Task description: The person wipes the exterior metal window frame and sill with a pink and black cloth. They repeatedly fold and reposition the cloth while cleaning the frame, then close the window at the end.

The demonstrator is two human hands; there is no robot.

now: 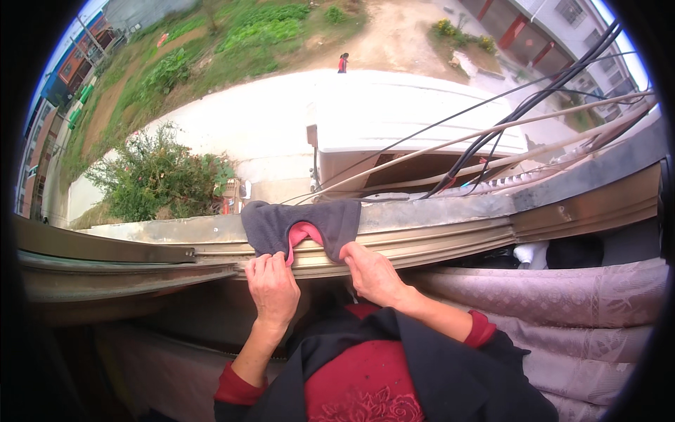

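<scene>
- Cloth [302, 214], dark grey with pink lining: lying across the window track [422, 247], its far edge reaching the ledge [436, 209] just beyond.
- Left hand [273, 287]: closing thumb and fingers on the cloth's near left corner, knuckles sitting at the track's near edge.
- Right hand [373, 274]: pinching the near right corner, also at the track's near side; fingertips partly hidden.
- Between the hands: cloth edge arching, pink showing, track showing beneath.
- Cables [520, 109]: running beyond the track.
- Curtain [548, 302]: hanging on the track's near side, rightward.
</scene>
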